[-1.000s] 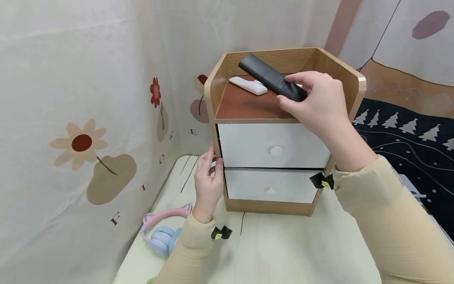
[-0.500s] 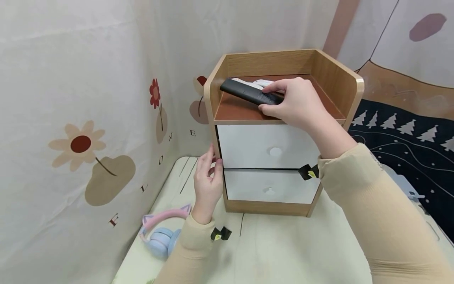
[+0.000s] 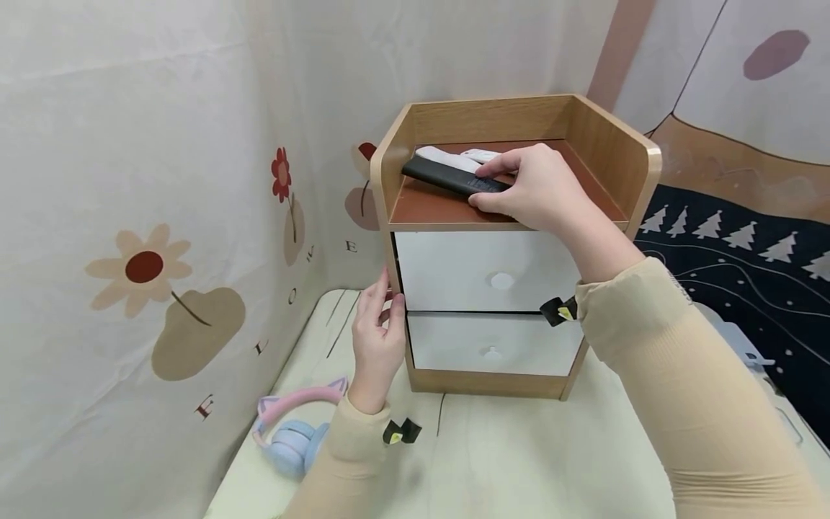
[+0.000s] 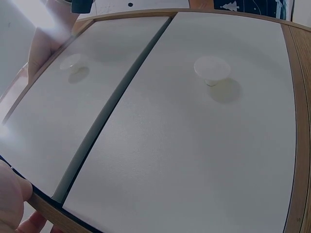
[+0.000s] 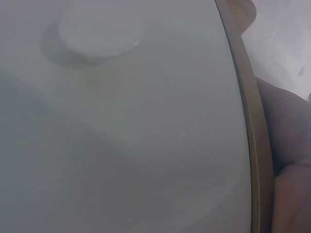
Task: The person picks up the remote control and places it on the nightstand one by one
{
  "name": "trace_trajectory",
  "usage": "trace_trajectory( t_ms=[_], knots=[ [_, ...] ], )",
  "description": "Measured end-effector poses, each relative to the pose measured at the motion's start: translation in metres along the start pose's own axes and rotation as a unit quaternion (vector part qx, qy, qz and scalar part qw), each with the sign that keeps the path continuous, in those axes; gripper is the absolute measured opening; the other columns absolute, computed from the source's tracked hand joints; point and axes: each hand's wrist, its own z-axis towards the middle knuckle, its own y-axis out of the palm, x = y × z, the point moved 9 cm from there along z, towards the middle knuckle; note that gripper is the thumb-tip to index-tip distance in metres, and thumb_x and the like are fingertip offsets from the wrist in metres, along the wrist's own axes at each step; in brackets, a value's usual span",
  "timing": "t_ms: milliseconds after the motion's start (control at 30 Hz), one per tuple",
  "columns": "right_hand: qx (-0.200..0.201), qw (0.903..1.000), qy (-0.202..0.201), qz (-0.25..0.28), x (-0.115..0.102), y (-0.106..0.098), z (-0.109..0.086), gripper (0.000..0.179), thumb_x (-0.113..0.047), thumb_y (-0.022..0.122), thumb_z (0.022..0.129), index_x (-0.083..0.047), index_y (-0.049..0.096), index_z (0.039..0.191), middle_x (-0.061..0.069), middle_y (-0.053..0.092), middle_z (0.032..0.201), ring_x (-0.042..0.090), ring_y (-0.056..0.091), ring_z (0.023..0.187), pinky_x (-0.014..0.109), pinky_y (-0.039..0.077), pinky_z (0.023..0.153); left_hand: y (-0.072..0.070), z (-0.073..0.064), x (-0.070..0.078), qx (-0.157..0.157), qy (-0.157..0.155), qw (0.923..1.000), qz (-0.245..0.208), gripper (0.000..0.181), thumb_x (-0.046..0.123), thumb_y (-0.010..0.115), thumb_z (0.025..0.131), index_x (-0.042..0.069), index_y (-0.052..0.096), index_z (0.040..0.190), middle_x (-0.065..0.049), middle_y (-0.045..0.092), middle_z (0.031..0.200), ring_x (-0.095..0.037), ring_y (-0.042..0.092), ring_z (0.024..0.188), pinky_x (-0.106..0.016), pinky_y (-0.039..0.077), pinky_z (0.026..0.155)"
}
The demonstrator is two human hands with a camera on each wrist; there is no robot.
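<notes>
Beige sleeves (image 3: 687, 382): nearest, both reaching forward to a wood-edged cabinet (image 3: 493, 383).
Headphones (image 3: 292, 443): pink and blue, cat-eared, beside the left forearm; no brand can be made out.
Left hand (image 3: 378, 346): fingers fairly straight along the cabinet's left side, thumb by its front edge; placed as it was a second ago, probably as a steadying touch.
Right hand (image 3: 541, 189): thumb and fingers pinch the black remote (image 3: 449, 177) towards its right end.
Black remote's place: low over the front left of the reddish-brown top shelf (image 3: 424, 210); full contact with the shelf cannot be told.
Change: a second ago it was raised and slanted above the shelf; now it lies low, so it seems set down or nearly so, though still pinched.
Marks on the black remote: faint, too small to read.
White remote (image 3: 447, 158): just behind the black one, lying nearly parallel.
Second white thing (image 3: 480, 155): farther back, partly hidden.
Wall cloth (image 3: 214, 180): printed letters F, L, O, probably W, then E.
</notes>
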Motion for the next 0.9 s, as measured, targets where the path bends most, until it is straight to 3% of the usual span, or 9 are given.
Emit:
trace_trajectory(
  t_ms=[233,533,767,900],
  knots=[
    [-0.021,0.9996,0.017,0.005,0.0007,0.0025,-0.0004,0.048,-0.045,0.083,0.095,-0.024,0.079,0.138,0.007,0.074,0.145,0.025,0.059,0.139,0.047,0.047,0.115,-0.0016,0.0021,-0.0006,-0.004,0.006,1.0,0.004,0.057,0.002,0.065,0.109,0.009,0.053,0.164,-0.022,0.067,0.132,-0.035,0.071,0.118,-0.012,0.056,0.089],
    [-0.029,0.9992,0.026,0.012,0.0057,0.0009,-0.0003,0.052,-0.049,0.084,0.093,-0.026,0.078,0.14,0.009,0.07,0.149,0.025,0.059,0.137,0.048,0.046,0.114,0.0,0.0013,0.0019,-0.006,0.007,1.0,-0.003,0.056,0.002,0.066,0.108,0.007,0.053,0.163,-0.023,0.067,0.131,-0.037,0.071,0.117,-0.011,0.055,0.089],
    [-0.026,0.9991,0.031,0.012,0.0079,-0.0013,0.0,0.053,-0.052,0.083,0.093,-0.027,0.078,0.14,0.009,0.07,0.149,0.026,0.058,0.137,0.049,0.046,0.115,0.0021,0.0029,0.0015,-0.008,0.006,1.0,0.001,0.057,0.003,0.066,0.108,0.008,0.053,0.163,-0.023,0.067,0.131,-0.034,0.072,0.118,-0.026,0.063,0.088],
    [-0.026,0.9991,0.031,0.015,0.0077,-0.0013,-0.0011,0.053,-0.051,0.083,0.094,-0.026,0.077,0.14,0.008,0.07,0.15,0.026,0.058,0.139,0.05,0.045,0.117,0.0031,0.0025,0.0005,-0.008,0.002,1.0,0.003,0.057,0.002,0.066,0.108,0.009,0.054,0.163,-0.023,0.067,0.131,-0.034,0.071,0.118,-0.02,0.06,0.089]
  ],
)
